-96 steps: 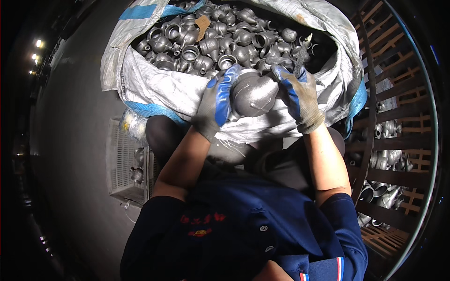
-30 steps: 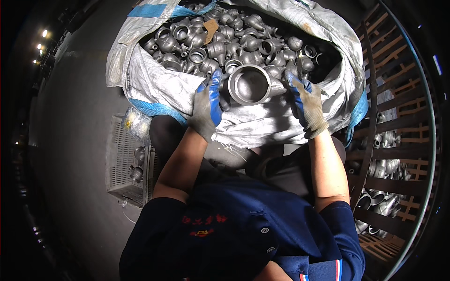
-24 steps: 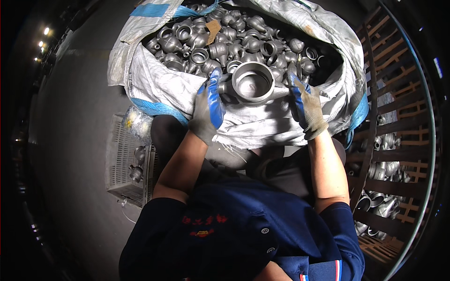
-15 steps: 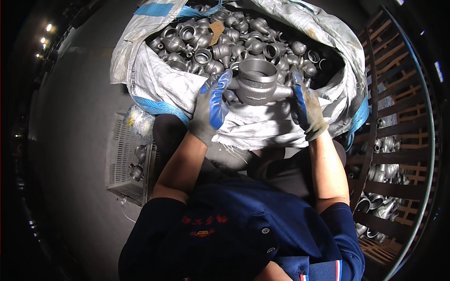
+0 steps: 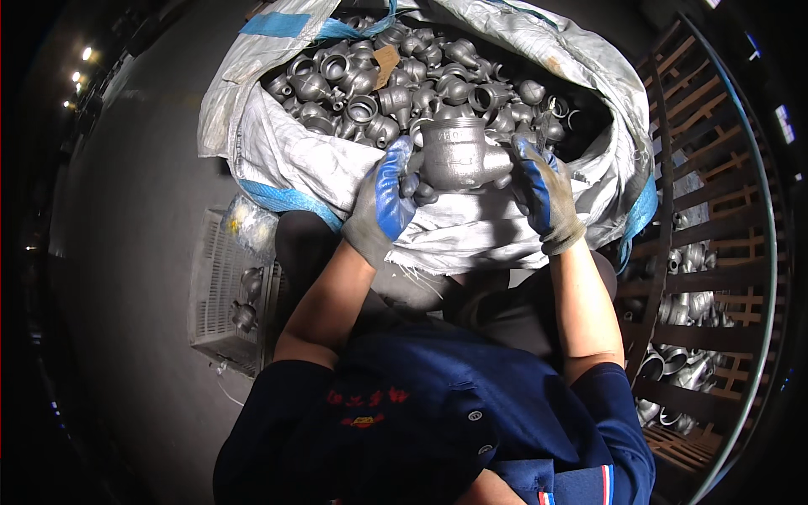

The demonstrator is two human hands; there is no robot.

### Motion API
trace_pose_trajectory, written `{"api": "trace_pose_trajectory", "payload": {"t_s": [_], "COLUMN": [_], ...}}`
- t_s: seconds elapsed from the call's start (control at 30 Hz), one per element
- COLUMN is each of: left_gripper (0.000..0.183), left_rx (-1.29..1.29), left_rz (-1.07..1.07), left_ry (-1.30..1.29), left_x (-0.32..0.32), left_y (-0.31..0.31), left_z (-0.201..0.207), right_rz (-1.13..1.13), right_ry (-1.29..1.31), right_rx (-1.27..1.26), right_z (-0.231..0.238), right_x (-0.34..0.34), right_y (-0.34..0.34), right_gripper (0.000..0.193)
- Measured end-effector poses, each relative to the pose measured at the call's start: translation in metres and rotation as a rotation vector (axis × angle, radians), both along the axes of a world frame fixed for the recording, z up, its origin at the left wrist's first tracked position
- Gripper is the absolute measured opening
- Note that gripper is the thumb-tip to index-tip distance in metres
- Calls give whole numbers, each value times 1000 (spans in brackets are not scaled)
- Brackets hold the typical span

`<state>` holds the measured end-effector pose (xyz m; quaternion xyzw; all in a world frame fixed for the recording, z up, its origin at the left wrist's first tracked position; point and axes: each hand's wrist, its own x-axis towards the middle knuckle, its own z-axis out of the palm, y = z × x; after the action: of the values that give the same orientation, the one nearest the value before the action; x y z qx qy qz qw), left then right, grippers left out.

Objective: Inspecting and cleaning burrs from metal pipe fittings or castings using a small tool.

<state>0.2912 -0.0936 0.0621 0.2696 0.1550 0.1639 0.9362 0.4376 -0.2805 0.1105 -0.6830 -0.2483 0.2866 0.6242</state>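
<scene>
Between my hands, over the near edge of a white woven sack (image 5: pixel 454 240), is a grey cast-metal valve body (image 5: pixel 457 156) with a wide round collar and side stubs. My left hand (image 5: pixel 383 198), in a grey glove with a blue coated palm, is closed at its left end. On the other end my right hand (image 5: pixel 547 194), gloved alike, grips the side stub. Some fingertips are hidden behind the casting. Raised marks show on the collar, which now faces me more. Behind it, many similar grey castings (image 5: pixel 362 108) fill the sack.
A brown tag (image 5: pixel 385 66) lies among the castings. Left of my legs a grey plastic crate (image 5: pixel 220 290) holds a few castings and a clear plastic bag (image 5: pixel 250 220). On the right stands a slatted rack (image 5: pixel 711 337) with more castings behind its bars.
The valve body has tilted in my hands, so its round opening no longer faces up at me and its side shows. Both hands have shifted slightly with it.
</scene>
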Motion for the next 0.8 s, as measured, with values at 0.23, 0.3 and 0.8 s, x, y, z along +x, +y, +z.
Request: {"api": "trace_pose_trajectory", "payload": {"t_s": [0.23,0.3,0.8], "left_gripper": [29,30,26], "left_rx": [257,551,930], "left_rz": [71,83,-382], "left_ry": [139,216,120], "left_x": [1,-3,-24], "left_y": [-11,-10,-25], "left_z": [2,13,54], "right_rz": [-125,-143,11], "right_ry": [-293,-437,-141], "right_rx": [257,230,54], "right_z": [-6,-3,21], "right_x": [-10,-11,-17], "right_y": [2,-2,-9], "right_gripper": [18,18,22]}}
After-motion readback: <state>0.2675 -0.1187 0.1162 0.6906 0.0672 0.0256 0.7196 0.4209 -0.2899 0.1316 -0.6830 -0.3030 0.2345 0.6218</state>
